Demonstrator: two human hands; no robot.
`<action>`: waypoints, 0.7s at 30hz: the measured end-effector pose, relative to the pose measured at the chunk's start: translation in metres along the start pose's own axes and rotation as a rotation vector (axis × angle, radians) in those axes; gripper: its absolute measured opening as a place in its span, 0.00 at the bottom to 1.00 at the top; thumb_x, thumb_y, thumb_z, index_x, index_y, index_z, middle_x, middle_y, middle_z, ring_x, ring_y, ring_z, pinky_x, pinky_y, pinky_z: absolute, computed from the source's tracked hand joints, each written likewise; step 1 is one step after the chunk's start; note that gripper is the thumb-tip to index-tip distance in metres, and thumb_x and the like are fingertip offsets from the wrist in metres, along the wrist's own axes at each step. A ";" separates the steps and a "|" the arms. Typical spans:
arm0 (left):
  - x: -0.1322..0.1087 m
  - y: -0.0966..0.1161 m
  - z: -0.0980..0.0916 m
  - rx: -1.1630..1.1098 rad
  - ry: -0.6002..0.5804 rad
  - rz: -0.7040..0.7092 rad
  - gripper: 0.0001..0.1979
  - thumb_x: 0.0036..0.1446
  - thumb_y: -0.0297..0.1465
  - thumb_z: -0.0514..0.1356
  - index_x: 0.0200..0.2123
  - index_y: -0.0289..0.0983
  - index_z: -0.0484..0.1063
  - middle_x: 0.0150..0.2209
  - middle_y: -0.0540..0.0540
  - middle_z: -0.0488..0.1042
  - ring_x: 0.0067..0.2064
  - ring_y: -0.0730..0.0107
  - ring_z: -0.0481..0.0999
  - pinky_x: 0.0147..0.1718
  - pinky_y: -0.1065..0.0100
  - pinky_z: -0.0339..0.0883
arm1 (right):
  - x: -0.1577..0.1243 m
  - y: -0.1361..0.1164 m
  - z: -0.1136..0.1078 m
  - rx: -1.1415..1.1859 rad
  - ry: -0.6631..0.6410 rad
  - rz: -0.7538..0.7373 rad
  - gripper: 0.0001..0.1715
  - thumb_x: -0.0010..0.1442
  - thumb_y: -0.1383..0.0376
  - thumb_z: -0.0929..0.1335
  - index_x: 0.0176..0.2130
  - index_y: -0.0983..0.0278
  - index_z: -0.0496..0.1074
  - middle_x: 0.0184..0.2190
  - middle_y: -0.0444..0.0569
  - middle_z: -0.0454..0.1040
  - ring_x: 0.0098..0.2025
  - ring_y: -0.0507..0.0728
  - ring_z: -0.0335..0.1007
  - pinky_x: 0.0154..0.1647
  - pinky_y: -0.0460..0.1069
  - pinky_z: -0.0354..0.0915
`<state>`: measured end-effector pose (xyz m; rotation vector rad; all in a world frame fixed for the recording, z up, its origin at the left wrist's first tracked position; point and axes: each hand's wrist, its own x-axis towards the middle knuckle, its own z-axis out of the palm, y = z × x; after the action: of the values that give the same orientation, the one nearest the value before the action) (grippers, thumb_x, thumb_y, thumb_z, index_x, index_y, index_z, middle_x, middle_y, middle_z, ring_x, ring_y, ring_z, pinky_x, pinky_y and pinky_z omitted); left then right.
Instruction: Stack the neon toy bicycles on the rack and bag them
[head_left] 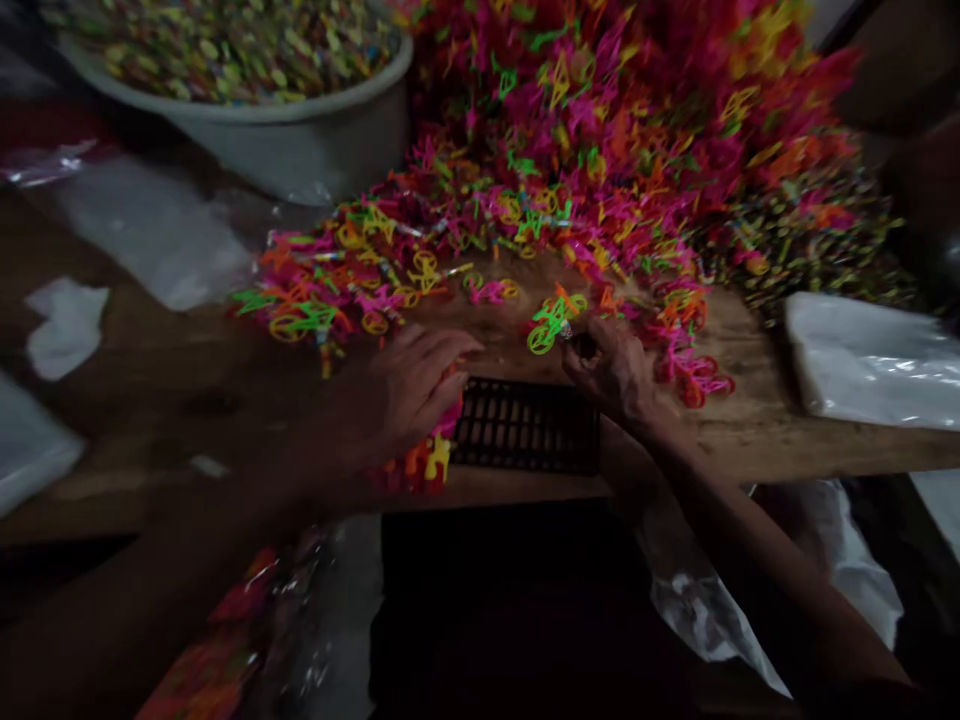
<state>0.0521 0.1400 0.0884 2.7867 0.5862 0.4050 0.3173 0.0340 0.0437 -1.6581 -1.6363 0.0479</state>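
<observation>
My right hand is closed in a pinch at the lower right end of a bright green plastic toy bicycle, where a small shiny piece shows. My left hand lies with fingers stretched over pink and orange plastic pieces at the left end of a black slotted rack. A yellow piece stands out beside that end of the rack. Other small toy bicycles in pink, yellow and orange lie loose just beyond both hands.
A large heap of colourful plastic toys fills the back of the wooden table. At back left stands a grey tub of small, blurred pieces. Clear plastic bags lie to the right, with more plastic at left.
</observation>
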 end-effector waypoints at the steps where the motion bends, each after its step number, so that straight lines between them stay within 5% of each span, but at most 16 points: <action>1: 0.001 0.002 -0.002 -0.003 -0.018 0.015 0.20 0.74 0.36 0.46 0.59 0.36 0.70 0.58 0.39 0.77 0.59 0.53 0.74 0.62 0.46 0.67 | -0.005 -0.010 0.004 0.042 -0.014 0.006 0.03 0.63 0.66 0.66 0.35 0.60 0.68 0.29 0.44 0.72 0.30 0.53 0.65 0.34 0.49 0.62; 6: 0.003 0.008 -0.006 0.016 -0.050 -0.023 0.23 0.74 0.37 0.45 0.60 0.32 0.70 0.57 0.39 0.77 0.58 0.55 0.73 0.63 0.48 0.66 | -0.027 -0.055 0.012 0.251 -0.157 -0.067 0.06 0.65 0.67 0.65 0.42 0.60 0.72 0.37 0.49 0.76 0.40 0.59 0.72 0.45 0.54 0.69; 11: 0.001 0.012 -0.008 0.014 -0.048 -0.038 0.22 0.75 0.36 0.45 0.61 0.33 0.70 0.59 0.41 0.75 0.61 0.55 0.71 0.64 0.51 0.66 | -0.057 -0.085 0.022 0.336 -0.254 -0.006 0.09 0.67 0.66 0.66 0.47 0.60 0.73 0.40 0.49 0.80 0.39 0.58 0.74 0.44 0.53 0.69; 16: -0.001 0.012 -0.008 0.004 -0.057 -0.065 0.22 0.74 0.35 0.46 0.62 0.35 0.70 0.59 0.43 0.75 0.64 0.54 0.70 0.66 0.50 0.63 | -0.067 -0.091 0.039 0.304 -0.357 -0.063 0.09 0.66 0.69 0.66 0.45 0.62 0.75 0.37 0.50 0.79 0.42 0.61 0.72 0.48 0.56 0.65; 21: -0.002 0.008 -0.004 -0.030 -0.002 -0.032 0.21 0.73 0.37 0.48 0.61 0.37 0.71 0.59 0.44 0.76 0.63 0.52 0.71 0.64 0.49 0.66 | -0.066 -0.087 0.041 0.274 -0.327 -0.155 0.09 0.70 0.67 0.64 0.45 0.64 0.74 0.37 0.50 0.79 0.39 0.59 0.70 0.45 0.55 0.62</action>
<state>0.0518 0.1324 0.0940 2.7454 0.6180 0.4015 0.2122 -0.0152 0.0310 -1.3620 -1.8992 0.4663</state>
